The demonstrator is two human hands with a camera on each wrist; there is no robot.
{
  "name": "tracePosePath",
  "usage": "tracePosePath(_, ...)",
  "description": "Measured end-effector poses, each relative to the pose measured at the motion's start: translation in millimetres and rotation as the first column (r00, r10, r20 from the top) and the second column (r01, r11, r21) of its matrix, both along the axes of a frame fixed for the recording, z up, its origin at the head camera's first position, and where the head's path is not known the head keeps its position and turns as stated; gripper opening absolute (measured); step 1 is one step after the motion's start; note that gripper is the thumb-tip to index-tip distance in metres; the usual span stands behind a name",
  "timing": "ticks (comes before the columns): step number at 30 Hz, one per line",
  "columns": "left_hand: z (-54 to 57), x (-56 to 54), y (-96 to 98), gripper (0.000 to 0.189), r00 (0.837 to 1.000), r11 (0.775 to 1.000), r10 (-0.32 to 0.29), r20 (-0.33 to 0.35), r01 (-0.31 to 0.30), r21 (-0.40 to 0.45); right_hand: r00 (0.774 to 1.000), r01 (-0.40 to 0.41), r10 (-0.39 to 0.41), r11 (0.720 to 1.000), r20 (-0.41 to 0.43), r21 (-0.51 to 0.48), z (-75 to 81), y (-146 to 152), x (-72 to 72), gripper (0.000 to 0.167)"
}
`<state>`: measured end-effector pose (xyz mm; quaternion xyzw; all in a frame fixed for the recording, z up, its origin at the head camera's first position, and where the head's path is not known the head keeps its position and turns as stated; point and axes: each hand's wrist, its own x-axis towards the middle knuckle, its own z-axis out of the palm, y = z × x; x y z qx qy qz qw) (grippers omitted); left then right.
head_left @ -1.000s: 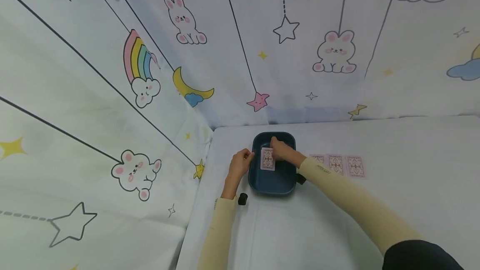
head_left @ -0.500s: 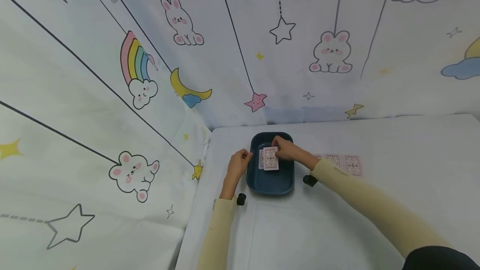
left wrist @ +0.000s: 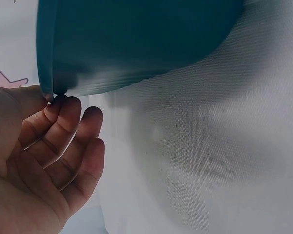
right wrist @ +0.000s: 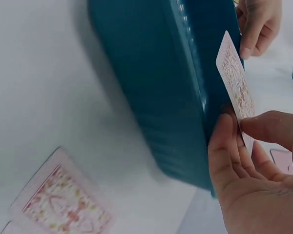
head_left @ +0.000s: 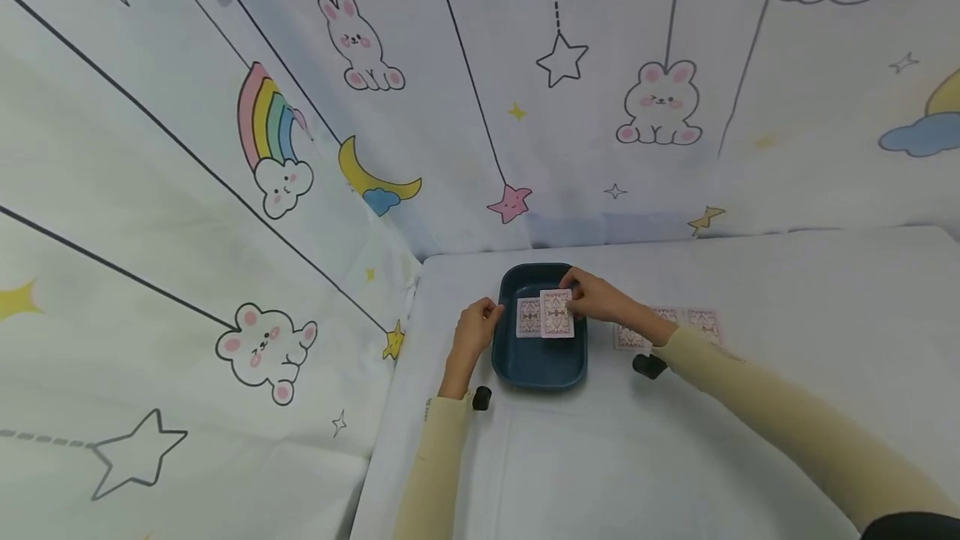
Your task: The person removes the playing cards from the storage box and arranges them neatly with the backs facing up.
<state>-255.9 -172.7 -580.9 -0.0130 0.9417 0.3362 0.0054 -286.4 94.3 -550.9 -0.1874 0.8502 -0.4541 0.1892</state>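
White fabric backdrop w/ cartoon bunnies, stars & a rainbow printed on it rises behind your white cloth-covered table. On the table, nr the backdrop, sits a dark teal, deep rectangular tray w/ rounded corners. Your L hand pinches its rim on the L side betw. thumb & fingertip; other fingers loosely bent outside the wall. Your R hand pinches a pink-and-white rectangular playing card w/ red ornate back by its R edge, thumb on the patterned side; it's tilted, over the tray's R half. A 2nd, matching card is in the tray, back up, just L of the held one; can't tell if they touch. Row of three matching cards lies on the cloth R of the tray, backs up, partly behind your R forearm. Pale yellow sleeves on both arms; small black block nr L wrist.
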Motion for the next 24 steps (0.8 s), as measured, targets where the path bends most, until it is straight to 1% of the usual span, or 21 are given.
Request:
tracePosePath(6, -1.9, -0.7, -0.8, 0.026, 1.000, 1.000, 0.000, 0.009, 0.000, -0.007, 0.996, 0.045, -0.043, 0.999, 0.072, -0.031, -6.2, 22, 0.4, 0.037)
tracePosePath(10, -3.7, -1.6, -1.7, 0.027, 1.000, 1.000, 0.000, 0.013, 0.001, -0.007, 0.994, 0.053, -0.049, 0.998, 0.096, -0.038, -9.5, 37, 2.6, 0.037)
tracePosePath(16, -5.2, -2.7, -2.2, 0.027, 1.000, 1.000, 0.006, 0.026, -0.006, -0.008, 0.993, 0.071, -0.067, 0.997, 0.099, -0.035, -18.7, 60, 4.9, 0.037)
tracePosePath(24, -4.8, -2.1, -2.2, 0.026, 1.000, 1.000, 0.001, 0.011, -0.001, -0.004, 0.991, 0.083, -0.081, 0.996, 0.107, -0.018, -26.7, 89, 10.1, 0.039)
